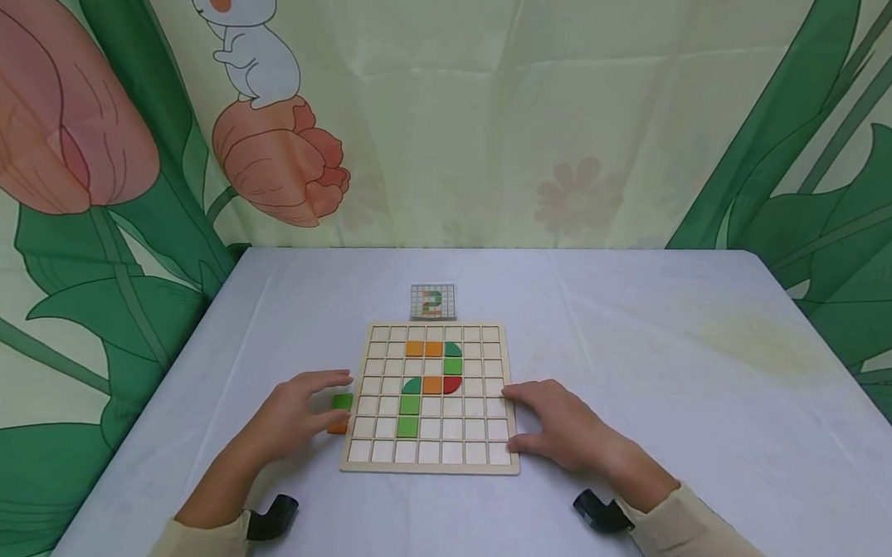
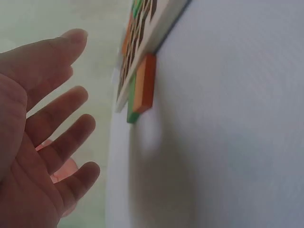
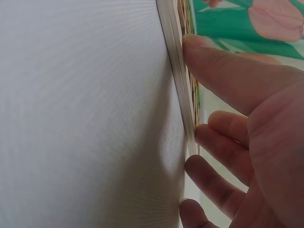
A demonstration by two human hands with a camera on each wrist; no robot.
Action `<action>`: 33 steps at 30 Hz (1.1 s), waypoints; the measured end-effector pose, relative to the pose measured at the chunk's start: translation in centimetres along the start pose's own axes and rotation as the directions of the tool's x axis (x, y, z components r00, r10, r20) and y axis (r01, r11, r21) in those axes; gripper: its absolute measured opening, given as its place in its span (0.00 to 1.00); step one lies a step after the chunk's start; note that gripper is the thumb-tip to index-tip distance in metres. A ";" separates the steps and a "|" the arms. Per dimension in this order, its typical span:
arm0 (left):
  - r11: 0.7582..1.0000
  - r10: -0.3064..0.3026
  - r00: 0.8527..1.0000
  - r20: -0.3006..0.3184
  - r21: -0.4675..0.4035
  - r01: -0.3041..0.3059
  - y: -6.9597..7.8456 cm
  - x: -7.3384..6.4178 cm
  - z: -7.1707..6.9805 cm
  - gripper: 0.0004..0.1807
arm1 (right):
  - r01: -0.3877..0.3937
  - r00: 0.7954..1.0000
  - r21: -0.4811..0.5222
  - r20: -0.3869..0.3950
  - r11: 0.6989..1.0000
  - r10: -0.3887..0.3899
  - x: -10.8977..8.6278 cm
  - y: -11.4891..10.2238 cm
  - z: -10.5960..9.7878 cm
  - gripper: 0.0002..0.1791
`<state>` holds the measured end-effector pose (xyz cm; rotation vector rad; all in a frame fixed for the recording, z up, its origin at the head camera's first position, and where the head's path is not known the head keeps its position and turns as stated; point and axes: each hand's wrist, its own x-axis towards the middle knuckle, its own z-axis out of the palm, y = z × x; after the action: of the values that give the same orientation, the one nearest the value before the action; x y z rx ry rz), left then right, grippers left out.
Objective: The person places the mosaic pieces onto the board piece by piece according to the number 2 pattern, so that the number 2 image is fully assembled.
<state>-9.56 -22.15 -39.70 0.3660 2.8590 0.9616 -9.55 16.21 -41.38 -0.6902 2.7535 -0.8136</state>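
Observation:
A light wooden grid board [image 1: 429, 471] lies flat on the table with several coloured tiles in its cells: orange squares [image 1: 424, 348], green squares [image 1: 408, 427], dark green rounded pieces [image 1: 453, 350] and a red rounded piece [image 1: 451, 385]. My left hand [image 1: 291, 414] hovers by the board's left edge, fingers spread and holding nothing. Beside it, a loose green tile [image 1: 342, 401] and an orange tile [image 2: 145, 83] lie against that edge. My right hand [image 1: 565, 427] rests its thumb and fingertips on the board's right edge, fingers loosely extended.
Just behind the board lies a small pattern card [image 1: 433, 302] showing coloured squares on a grid. A white cloth [image 1: 642, 328] covers the table. A printed curtain [image 1: 447, 129] with flowers and a rabbit hangs behind. Black wrist-worn devices [image 1: 273, 519] sit at both sleeves.

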 end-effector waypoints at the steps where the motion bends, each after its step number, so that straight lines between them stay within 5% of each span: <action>1: 1.000 0.000 1.000 -0.001 0.001 0.000 -0.2 0.0 0.0 0.27 | -0.002 1.000 -0.001 0.000 1.000 0.002 0.0 0.0 0.0 0.35; 17: 0.994 -0.107 0.994 0.014 -0.006 0.107 -2.1 0.9 0.2 0.23 | -0.017 1.000 -0.001 0.001 1.000 0.017 0.1 -0.2 0.1 0.36; 33: 0.993 -0.094 0.996 0.003 0.073 0.093 -2.2 1.5 0.6 0.20 | -0.023 1.000 0.001 0.006 1.000 0.023 0.0 -0.2 0.0 0.36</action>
<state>-11.36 -23.10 -41.49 0.2384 2.8826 0.8405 -9.47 16.02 -41.28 -0.6580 2.7504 -0.8072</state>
